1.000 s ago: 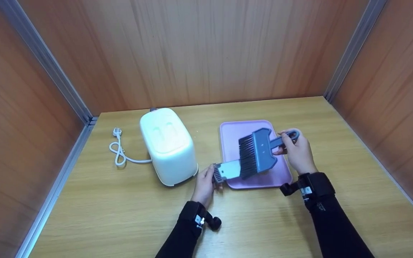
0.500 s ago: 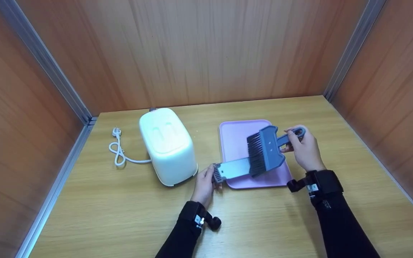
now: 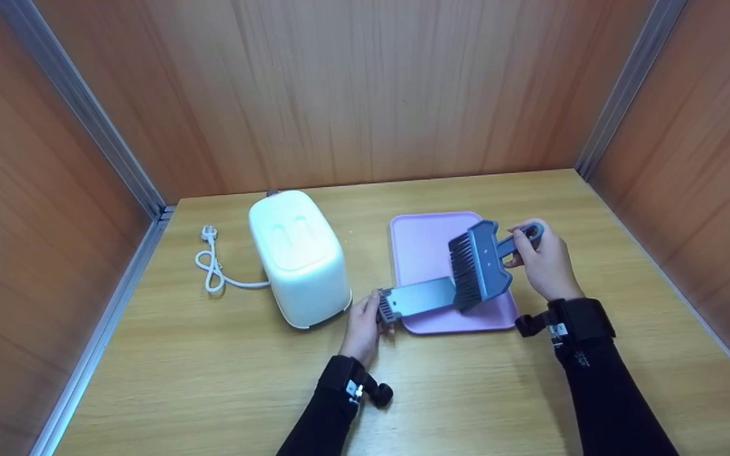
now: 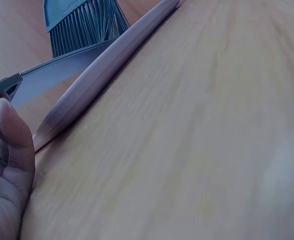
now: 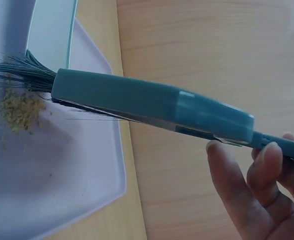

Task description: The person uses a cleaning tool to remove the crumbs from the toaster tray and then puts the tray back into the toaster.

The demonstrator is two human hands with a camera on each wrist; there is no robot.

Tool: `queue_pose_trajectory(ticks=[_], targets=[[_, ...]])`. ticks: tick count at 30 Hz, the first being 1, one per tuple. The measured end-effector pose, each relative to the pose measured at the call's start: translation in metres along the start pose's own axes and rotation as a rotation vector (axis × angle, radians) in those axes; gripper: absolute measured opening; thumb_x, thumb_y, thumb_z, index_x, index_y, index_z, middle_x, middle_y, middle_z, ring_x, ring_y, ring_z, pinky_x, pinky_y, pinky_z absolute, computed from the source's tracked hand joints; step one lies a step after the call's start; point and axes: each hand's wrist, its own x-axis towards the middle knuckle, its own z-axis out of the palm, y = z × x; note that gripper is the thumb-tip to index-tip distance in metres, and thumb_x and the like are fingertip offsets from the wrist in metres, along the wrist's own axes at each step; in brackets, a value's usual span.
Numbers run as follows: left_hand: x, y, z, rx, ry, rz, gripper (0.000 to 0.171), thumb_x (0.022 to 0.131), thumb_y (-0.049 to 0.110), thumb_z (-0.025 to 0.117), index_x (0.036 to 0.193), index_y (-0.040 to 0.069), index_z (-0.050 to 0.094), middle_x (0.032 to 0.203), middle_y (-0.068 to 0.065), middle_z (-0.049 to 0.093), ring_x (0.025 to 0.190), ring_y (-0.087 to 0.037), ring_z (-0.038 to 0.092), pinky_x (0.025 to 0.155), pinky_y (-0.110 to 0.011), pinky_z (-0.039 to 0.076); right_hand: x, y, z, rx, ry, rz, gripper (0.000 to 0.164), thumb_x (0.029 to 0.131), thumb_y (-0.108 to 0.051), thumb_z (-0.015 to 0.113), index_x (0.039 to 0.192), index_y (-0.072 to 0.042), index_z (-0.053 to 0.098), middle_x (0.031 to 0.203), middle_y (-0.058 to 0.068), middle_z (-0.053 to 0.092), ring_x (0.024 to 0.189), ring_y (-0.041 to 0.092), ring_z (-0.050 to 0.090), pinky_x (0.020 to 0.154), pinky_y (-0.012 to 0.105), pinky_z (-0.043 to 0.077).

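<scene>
In the head view my left hand holds a narrow, flat crumb tray by its slotted grey end, above the purple tray. My right hand grips the looped handle of a blue hand brush with dark bristles. The bristles touch the far part of the crumb tray. In the right wrist view a small heap of yellowish crumbs lies on the purple tray below the bristles. In the left wrist view the fingers are at the crumb tray's grey end, and the brush bristles meet its surface.
A white toaster with its lid on stands left of the purple tray. Its white cord ends in a plug on the wooden table. Wood-grain panels enclose the back and sides.
My right hand has drawn the brush to the right along the crumb tray, away from my left hand, uncovering more of its surface. The left hand has stayed about where it was.
</scene>
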Motion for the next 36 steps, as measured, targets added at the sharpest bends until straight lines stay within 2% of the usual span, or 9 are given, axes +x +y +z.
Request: queue_pose_trajectory(ticks=[5, 9, 16, 23, 28, 36], targets=[[0.001, 0.000, 0.000, 0.004, -0.004, 0.012, 0.047, 0.108, 0.031, 0.039, 0.130, -0.008, 0.052, 0.097, -0.010, 0.068, 0.068, -0.011, 0.056, 0.054, -0.022, 0.050, 0.000, -0.002, -0.003, -0.010, -0.019, -0.004, 0.033, 0.106, -0.031, 0.042, 0.120, -0.003, 0.054, 0.095, 0.016, 0.059, 0.074, 0.029, 0.067, 0.066, 0.027, 0.060], [0.000, 0.001, 0.000, 0.007, -0.014, 0.023, 0.046, 0.108, 0.029, 0.037, 0.130, -0.008, 0.053, 0.097, -0.011, 0.068, 0.067, -0.011, 0.056, 0.054, -0.022, 0.050, 0.000, -0.002, -0.004, -0.006, -0.020, -0.041, 0.033, 0.106, -0.028, 0.045, 0.119, -0.001, 0.055, 0.095, 0.018, 0.060, 0.070, 0.028, 0.066, 0.065, 0.027, 0.059], [0.000, 0.002, 0.001, 0.036, -0.014, 0.013, 0.046, 0.108, 0.032, 0.038, 0.130, -0.005, 0.054, 0.100, -0.011, 0.068, 0.067, -0.012, 0.057, 0.054, -0.023, 0.050, -0.002, 0.001, -0.003, -0.016, -0.009, -0.062, 0.033, 0.106, -0.027, 0.044, 0.120, 0.000, 0.055, 0.097, 0.017, 0.061, 0.074, 0.027, 0.065, 0.065, 0.027, 0.059], [-0.001, 0.002, 0.000, 0.051, -0.011, 0.013, 0.045, 0.108, 0.032, 0.038, 0.128, -0.004, 0.056, 0.095, -0.010, 0.067, 0.064, -0.013, 0.056, 0.055, -0.025, 0.050, -0.004, 0.004, -0.004, -0.040, 0.030, -0.069, 0.030, 0.106, -0.028, 0.045, 0.118, -0.003, 0.057, 0.085, 0.018, 0.059, 0.062, 0.022, 0.063, 0.059, 0.028, 0.058], [-0.001, 0.002, 0.001, 0.042, 0.004, 0.002, 0.044, 0.108, 0.032, 0.039, 0.127, -0.004, 0.056, 0.099, -0.011, 0.068, 0.067, -0.013, 0.057, 0.055, -0.024, 0.051, -0.004, 0.003, -0.006, -0.036, 0.054, -0.063, 0.029, 0.105, -0.028, 0.046, 0.117, -0.004, 0.057, 0.082, 0.015, 0.059, 0.062, 0.021, 0.064, 0.060, 0.028, 0.058], [-0.001, 0.000, 0.001, 0.024, -0.004, 0.022, 0.044, 0.108, 0.030, 0.039, 0.127, -0.005, 0.057, 0.092, -0.009, 0.067, 0.065, -0.013, 0.057, 0.053, -0.024, 0.050, 0.000, -0.007, -0.012, -0.011, 0.125, -0.052, 0.030, 0.105, -0.025, 0.046, 0.118, 0.000, 0.056, 0.082, 0.018, 0.060, 0.060, 0.017, 0.063, 0.059, 0.024, 0.057]])
